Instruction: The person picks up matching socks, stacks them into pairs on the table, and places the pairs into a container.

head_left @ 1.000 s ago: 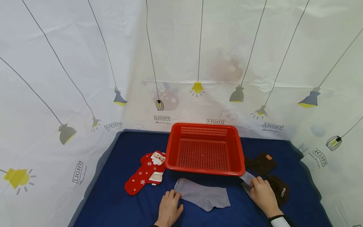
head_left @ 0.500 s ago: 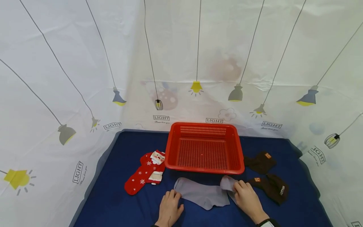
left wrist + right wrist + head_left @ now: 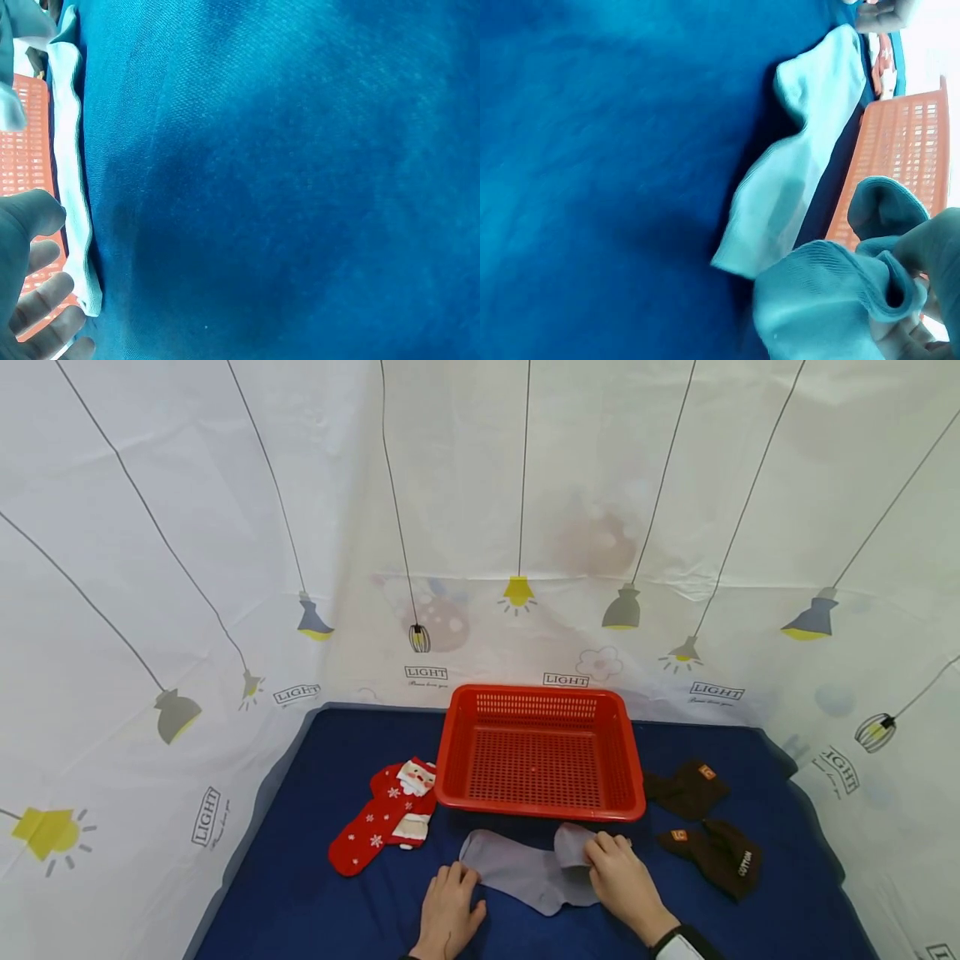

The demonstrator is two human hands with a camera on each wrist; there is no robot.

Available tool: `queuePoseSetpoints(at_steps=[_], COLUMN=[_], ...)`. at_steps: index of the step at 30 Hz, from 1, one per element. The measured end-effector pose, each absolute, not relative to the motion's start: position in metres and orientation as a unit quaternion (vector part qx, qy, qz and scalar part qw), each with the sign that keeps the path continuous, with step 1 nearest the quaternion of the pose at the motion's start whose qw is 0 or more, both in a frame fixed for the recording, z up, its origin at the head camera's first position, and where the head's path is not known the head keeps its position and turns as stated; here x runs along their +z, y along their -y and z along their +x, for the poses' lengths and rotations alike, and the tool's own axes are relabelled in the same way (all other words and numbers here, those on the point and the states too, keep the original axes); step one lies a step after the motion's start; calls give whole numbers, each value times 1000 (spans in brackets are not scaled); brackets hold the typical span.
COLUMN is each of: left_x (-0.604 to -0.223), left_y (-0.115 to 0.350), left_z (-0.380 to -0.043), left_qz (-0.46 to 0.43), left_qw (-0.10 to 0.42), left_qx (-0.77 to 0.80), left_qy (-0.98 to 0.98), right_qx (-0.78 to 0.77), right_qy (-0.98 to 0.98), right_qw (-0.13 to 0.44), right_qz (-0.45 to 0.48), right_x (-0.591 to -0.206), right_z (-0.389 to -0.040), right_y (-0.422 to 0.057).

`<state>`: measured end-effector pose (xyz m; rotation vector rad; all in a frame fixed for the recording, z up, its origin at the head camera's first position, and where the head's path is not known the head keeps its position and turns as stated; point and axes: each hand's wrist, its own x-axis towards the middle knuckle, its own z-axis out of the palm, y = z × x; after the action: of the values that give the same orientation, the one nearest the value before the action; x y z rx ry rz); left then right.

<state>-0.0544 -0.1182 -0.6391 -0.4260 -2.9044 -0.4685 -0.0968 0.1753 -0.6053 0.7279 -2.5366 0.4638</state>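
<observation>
Right hand (image 3: 626, 885) pinching grey sock (image 3: 814, 300), folds (image 3: 866, 277) clear only from right wrist

The person I am watching has bare hands, a left hand (image 3: 448, 906) and a right hand (image 3: 624, 887), each with a thumb and fingers, and a thin dark line (image 3: 447, 942) runs down the left one, though I can't tell if it is a thread or a mark. Behind the right hand I see a narrow black band (image 3: 671, 935), then a plain white piece (image 3: 677, 950), with dark sleeve cloth (image 3: 703, 942) next to it. Behind the left hand just a tiny dark edge (image 3: 408, 957) peeks out, too small to make out.
</observation>
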Motion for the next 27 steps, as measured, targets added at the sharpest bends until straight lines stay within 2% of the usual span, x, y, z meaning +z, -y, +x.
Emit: queuePoseSetpoints(at_steps=[12,27], left_x=[-637,-639], left_y=[119,120], left_z=[-55,-55], left_qz=[-143,-148], left_qw=[81,88], left_qx=[-156,-155], left_qy=[974,973], right_qx=[180,166], right_qy=[907,902], right_qw=[237,224], right_qz=[300,330], right_x=[-602,-628], right_z=[-99,-100], right_y=[-142,-109])
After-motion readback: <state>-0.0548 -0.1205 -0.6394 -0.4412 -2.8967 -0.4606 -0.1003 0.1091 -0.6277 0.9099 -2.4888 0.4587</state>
